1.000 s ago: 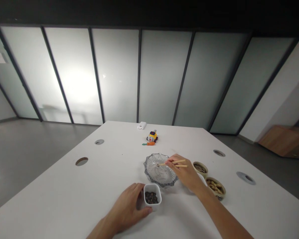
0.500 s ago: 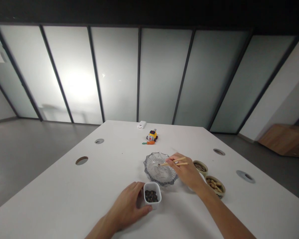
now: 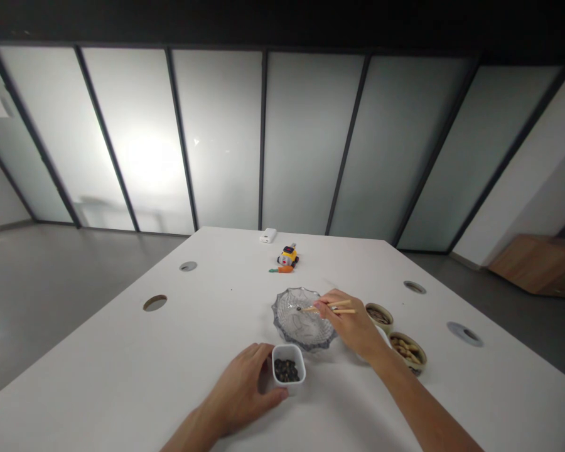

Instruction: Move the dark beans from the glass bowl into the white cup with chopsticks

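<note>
My right hand [image 3: 353,326] grips a pair of wooden chopsticks [image 3: 327,307], whose tips pinch a small dark bean over a clear glass dish [image 3: 301,323]. My left hand [image 3: 242,392] curls around the left side of a small white cup [image 3: 288,371] filled with dark beans, just in front of the dish. Both stand on a white table [image 3: 169,351].
Two tan bowls lie right of my right wrist: one with dark contents [image 3: 379,316], one with pale nuts [image 3: 407,351]. Further back are a yellow toy car [image 3: 288,255], an orange carrot toy [image 3: 282,270] and a white power bank [image 3: 267,236]. Round cable holes [image 3: 154,303] dot the table.
The chopstick tips have stayed over the glass dish, shifting slightly. My left hand keeps its hold on the white cup.
</note>
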`<state>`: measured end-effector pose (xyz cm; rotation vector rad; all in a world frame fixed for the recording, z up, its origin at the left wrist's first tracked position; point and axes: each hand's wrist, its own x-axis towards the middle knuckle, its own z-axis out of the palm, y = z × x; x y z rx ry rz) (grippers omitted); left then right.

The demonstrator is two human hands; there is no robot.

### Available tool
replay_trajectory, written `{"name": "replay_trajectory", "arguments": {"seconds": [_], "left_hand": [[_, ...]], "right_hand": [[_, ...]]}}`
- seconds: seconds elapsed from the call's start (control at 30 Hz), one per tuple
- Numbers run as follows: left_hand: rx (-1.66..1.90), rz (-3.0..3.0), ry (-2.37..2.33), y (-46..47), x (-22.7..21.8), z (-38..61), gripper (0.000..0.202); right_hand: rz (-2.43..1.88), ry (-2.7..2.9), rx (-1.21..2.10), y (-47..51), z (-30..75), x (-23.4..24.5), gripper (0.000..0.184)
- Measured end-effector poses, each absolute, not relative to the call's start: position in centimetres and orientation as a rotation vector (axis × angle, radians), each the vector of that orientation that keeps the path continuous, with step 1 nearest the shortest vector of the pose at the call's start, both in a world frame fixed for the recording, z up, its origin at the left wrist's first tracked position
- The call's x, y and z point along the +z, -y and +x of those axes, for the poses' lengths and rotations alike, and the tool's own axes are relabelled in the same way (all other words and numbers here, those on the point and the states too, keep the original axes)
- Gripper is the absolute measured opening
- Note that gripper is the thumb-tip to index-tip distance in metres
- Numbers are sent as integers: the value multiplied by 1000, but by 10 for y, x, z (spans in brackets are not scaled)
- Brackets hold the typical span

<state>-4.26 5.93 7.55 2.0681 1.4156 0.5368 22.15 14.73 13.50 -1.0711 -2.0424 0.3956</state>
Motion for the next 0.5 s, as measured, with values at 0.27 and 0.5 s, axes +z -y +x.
{"name": "replay_trajectory", "arguments": {"seconds": [0.27, 0.5], "left_hand": [[571, 2049, -1410, -60, 73, -43, 34], [569, 2075, -1401, -60, 73, -44, 31]], "right_hand": [[-1058, 2017, 497, -146, 221, 134, 34], [-1043, 2028, 451, -147, 221, 130, 34]]}}
